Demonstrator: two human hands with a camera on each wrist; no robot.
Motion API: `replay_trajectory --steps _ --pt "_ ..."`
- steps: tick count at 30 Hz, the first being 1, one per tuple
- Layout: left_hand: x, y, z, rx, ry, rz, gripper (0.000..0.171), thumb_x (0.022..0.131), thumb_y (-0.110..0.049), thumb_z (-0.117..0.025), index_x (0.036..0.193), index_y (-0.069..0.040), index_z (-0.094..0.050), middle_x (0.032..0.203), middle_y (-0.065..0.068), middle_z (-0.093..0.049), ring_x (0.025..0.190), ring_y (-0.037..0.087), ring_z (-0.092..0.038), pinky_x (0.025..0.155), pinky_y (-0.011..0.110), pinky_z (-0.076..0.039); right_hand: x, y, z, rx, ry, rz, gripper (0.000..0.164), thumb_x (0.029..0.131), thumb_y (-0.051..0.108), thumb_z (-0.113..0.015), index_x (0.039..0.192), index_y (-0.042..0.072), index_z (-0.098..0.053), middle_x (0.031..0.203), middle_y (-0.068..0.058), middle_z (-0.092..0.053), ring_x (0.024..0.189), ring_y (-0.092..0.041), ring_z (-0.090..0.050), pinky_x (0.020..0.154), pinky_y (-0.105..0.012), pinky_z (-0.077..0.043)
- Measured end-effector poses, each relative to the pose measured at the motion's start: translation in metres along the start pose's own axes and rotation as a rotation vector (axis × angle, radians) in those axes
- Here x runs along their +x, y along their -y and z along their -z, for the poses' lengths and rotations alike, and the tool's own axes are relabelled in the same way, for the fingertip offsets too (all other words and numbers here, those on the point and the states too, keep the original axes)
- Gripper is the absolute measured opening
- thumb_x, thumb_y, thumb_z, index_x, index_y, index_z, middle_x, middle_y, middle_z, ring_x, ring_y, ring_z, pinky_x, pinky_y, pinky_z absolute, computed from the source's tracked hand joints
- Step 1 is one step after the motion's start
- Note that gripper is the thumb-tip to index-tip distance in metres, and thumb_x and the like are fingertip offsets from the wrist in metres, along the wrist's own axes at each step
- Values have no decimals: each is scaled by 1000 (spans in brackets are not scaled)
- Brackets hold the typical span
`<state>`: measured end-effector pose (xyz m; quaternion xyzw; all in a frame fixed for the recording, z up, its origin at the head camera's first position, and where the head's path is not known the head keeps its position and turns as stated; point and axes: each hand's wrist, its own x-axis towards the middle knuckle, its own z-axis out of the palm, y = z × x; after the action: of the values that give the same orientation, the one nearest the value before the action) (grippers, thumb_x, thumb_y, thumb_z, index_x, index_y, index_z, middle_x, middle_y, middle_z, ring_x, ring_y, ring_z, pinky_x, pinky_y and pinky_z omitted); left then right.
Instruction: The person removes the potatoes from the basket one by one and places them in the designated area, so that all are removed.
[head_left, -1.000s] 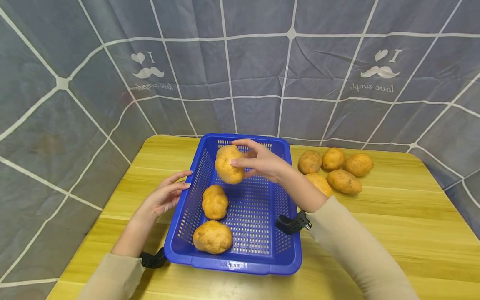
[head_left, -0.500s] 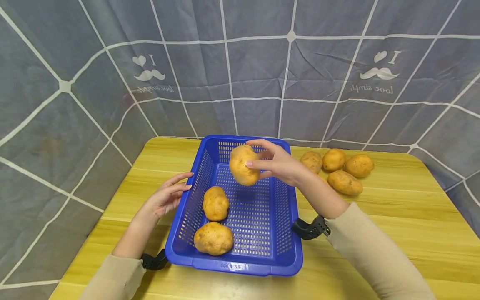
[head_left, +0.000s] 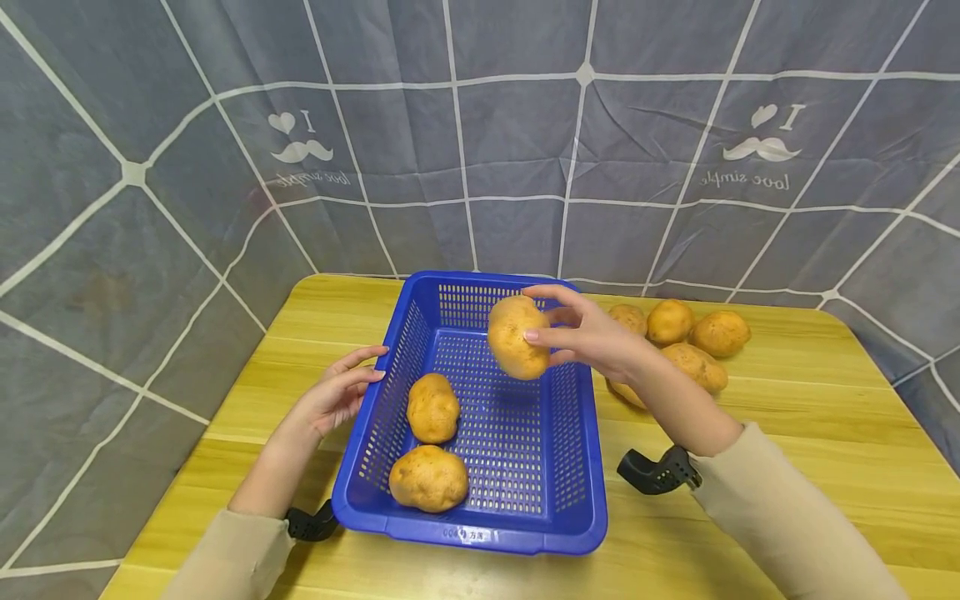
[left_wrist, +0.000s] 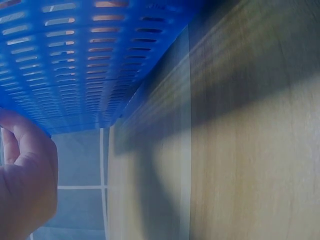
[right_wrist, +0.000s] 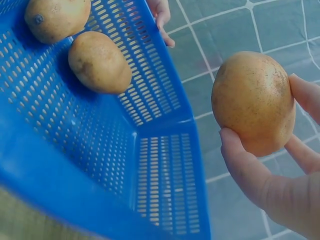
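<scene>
A potato [head_left: 519, 337] is held up over the right part of the blue plastic basket [head_left: 468, 536]; my right hand [head_left: 592, 333] pinches it between thumb and fingers. The right wrist view shows this potato [right_wrist: 254, 102] clear of the basket's floor. Two more potatoes lie inside along the left side, one potato [head_left: 433, 408] behind the other potato [head_left: 429, 479]. My left hand [head_left: 333, 396] is outside the left wall, its fairly straight fingertips touching the rim. Close by in the left wrist view are the slotted basket wall [left_wrist: 75, 65] and part of my left hand [left_wrist: 27, 170].
Several potatoes [head_left: 720, 333] sit in a group on the wooden table [head_left: 810, 417] right of the basket, some partly hidden behind my right hand and forearm. A grey curtain [head_left: 517, 150] with white lines hangs behind the table and at its sides.
My right hand has moved to the right with the potato, from the basket's back-left part toward its right wall. The left hand and the two potatoes in the basket have stayed put.
</scene>
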<state>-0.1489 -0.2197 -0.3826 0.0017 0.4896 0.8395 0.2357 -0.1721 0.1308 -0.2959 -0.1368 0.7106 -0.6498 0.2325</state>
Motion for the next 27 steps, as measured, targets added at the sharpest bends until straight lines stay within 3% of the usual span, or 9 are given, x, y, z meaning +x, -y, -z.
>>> replay_trajectory --steps 8,15,23,27 --pt "0 2 -3 37 -53 -6 35 91 8 -45 99 -18 -66 87 8 -66 71 16 -67 60 26 -57 -18 -2 15 -28 -24 7 64 87 5 -63 142 9 -31 119 -24 -40 94 -28 -59 78 -42 -55" --pt "-2 2 -4 63 -58 -20 33 91 7 -47 100 -19 -66 86 7 -66 70 15 -67 60 25 -57 -31 -12 28 -3 -32 29 63 88 2 -60 143 8 -30 116 -23 -43 90 -26 -61 77 -42 -56" --pt "-2 2 -4 76 -71 -18 33 91 6 -48 100 -20 -66 85 7 -67 70 15 -67 59 25 -57 -48 -14 43 -67 -90 -8 65 89 9 -62 144 10 -28 123 -22 -38 94 -22 -56 80 -36 -55" --pt "-2 2 -4 88 -77 -20 33 91 6 -49 100 -20 -66 85 7 -67 70 15 -67 60 25 -57 -55 -17 52 -78 -111 10 63 90 9 -61 144 11 -29 118 -19 -40 93 -20 -55 80 -36 -55"
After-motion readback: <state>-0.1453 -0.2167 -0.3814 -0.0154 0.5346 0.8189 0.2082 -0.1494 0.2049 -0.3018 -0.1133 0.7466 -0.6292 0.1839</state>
